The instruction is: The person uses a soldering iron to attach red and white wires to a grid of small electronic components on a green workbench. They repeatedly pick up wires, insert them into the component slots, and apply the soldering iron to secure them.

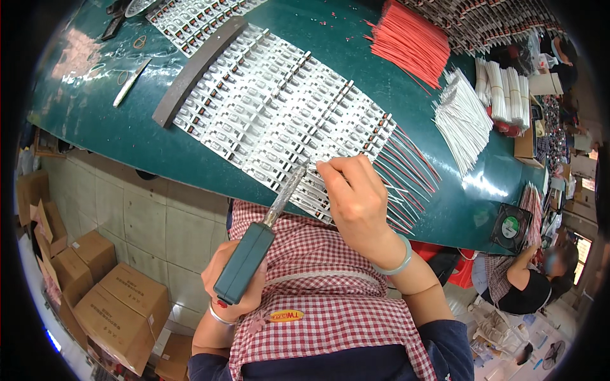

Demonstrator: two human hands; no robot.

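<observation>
My left hand (pixel 219 259) is wrapped round the dark green handle of a soldering gun (pixel 245 261). Its metal barrel slants up and away, with the tip at the near part of a wide panel of silvery metal strips (pixel 254 101) set with small parts. Just right of that tip, my right hand (pixel 357 200) hovers over the panel with thumb and forefinger pinched together. Whatever it pinches is too small to make out. Red and white wires (pixel 406 174) run out from the panel's right edge, partly behind my right hand.
A dark curved bar (pixel 200 70) lies along the panel's left end on the green table (pixel 127 136). Red wires (pixel 410 41) and white wires (pixel 464 120) are heaped at right. A knife (pixel 131 82) lies left, cartons (pixel 121 311) stand below, and another person (pixel 524 282) works at right.
</observation>
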